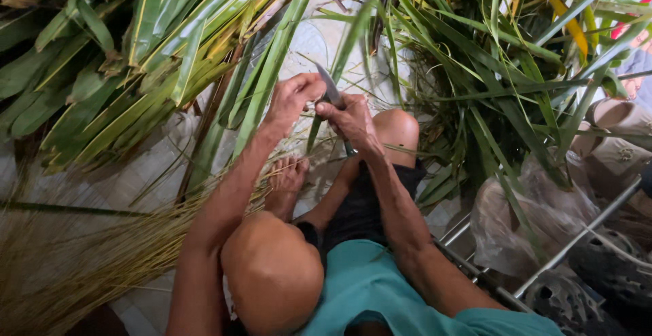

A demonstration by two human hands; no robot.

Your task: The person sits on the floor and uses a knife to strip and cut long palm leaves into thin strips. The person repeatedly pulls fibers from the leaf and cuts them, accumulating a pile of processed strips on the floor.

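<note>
Left hand: our left hand [293,96] is pinched shut on the long narrow green palm leaflet [324,98], just above our raised knee.
Right hand: our right hand [350,117] is clamped round the handle of a short knife with a grey metal blade [329,86], the blade touching the leaflet.
Leaflet feel: we judge it light, pliant, with a stiff midrib; best held close beside the blade.
Around us: heaped green fronds [136,44], a bundle of pale stripped ribs [75,268].
</note>
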